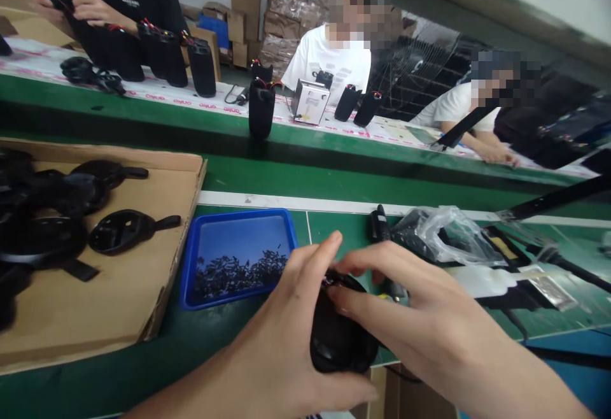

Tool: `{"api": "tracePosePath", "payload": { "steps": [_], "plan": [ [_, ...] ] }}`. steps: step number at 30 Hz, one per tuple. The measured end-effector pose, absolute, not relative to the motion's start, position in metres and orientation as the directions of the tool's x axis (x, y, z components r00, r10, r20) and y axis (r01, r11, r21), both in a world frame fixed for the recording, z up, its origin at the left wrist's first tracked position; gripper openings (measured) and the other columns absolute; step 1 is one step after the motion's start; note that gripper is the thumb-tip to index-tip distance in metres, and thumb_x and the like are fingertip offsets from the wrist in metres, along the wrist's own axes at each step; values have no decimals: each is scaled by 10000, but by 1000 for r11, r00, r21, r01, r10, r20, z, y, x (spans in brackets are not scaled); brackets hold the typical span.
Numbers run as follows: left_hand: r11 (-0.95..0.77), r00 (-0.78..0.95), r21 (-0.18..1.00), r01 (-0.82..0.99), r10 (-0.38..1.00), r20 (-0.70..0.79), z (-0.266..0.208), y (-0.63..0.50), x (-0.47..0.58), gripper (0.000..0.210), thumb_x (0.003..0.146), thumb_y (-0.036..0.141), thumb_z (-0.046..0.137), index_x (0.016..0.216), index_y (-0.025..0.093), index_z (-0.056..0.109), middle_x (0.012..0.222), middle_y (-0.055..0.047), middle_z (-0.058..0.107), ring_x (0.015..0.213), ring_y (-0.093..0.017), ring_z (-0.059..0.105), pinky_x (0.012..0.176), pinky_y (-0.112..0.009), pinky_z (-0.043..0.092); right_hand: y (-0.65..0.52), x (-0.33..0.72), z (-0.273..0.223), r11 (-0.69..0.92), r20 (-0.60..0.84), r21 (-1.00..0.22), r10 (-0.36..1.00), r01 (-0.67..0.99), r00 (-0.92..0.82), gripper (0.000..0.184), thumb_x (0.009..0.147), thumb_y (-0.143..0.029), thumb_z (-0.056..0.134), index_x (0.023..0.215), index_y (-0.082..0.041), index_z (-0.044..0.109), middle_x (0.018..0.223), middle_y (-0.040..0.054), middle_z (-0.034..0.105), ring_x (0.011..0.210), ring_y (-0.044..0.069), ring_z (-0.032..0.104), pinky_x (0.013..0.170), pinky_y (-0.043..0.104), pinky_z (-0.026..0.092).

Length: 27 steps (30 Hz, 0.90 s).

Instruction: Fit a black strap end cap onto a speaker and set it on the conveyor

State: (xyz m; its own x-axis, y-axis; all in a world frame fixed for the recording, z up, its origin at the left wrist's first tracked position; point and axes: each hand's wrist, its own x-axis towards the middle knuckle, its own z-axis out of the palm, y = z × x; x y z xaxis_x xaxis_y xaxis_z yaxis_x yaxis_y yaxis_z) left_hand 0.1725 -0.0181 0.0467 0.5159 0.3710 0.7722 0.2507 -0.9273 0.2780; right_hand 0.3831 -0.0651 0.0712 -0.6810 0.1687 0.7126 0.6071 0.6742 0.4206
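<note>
A black rounded plastic part (341, 336) is in my left hand (286, 336), whose thumb and fingers wrap around its sides. My right hand (420, 304) reaches over the same part from the right, its fingertips closed at the upper end. Small reddish bits, perhaps wires, show under those fingertips, but the fingers hide most of that spot. Just beyond my left hand lies a blue tray (191, 266) with many small dark pieces (238, 272) heaped along its near side.
At left, a cardboard box (128, 304) holds black round parts with straps (121, 231). A black-handled tool (380, 221), clear plastic bag (443, 234) and white bottle (482, 281) lie at right. Across the green bench, people work near black cylinders (261, 110) and a white device (310, 102).
</note>
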Motion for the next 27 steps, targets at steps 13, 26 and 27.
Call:
{"api": "tracePosePath", "payload": {
  "steps": [13, 26, 27],
  "plan": [
    [-895, 623, 327, 304, 446, 642, 62, -29, 177, 1164, 693, 364, 898, 1647, 294, 237, 1637, -76, 367, 1446, -314, 479, 1171, -477, 507, -68, 400, 54, 596, 707, 468, 192, 653, -681, 143, 1136, -135, 451, 1152, -120, 592, 1219, 58, 501, 1095, 190, 454, 897, 331, 340],
    [-937, 600, 252, 240, 347, 720, 59, -21, 179, 1247, 692, 432, 891, 1667, 212, 146, 1663, -135, 326, 1458, -363, 464, 1092, -456, 570, -80, 369, 86, 417, 520, 683, 300, 600, -800, 228, 944, -68, 428, 877, -82, 646, 1033, 159, 492, 993, 314, 443, 755, 462, 485],
    [-936, 597, 263, 233, 351, 722, 58, -20, 180, 1263, 684, 439, 889, 1669, 223, 128, 1666, -123, 323, 1467, -368, 451, 1097, -470, 565, -77, 369, 84, 502, 566, 569, 335, 651, -753, 215, 1005, -91, 428, 913, -101, 623, 1072, 132, 487, 1012, 288, 437, 768, 435, 479]
  ]
}}
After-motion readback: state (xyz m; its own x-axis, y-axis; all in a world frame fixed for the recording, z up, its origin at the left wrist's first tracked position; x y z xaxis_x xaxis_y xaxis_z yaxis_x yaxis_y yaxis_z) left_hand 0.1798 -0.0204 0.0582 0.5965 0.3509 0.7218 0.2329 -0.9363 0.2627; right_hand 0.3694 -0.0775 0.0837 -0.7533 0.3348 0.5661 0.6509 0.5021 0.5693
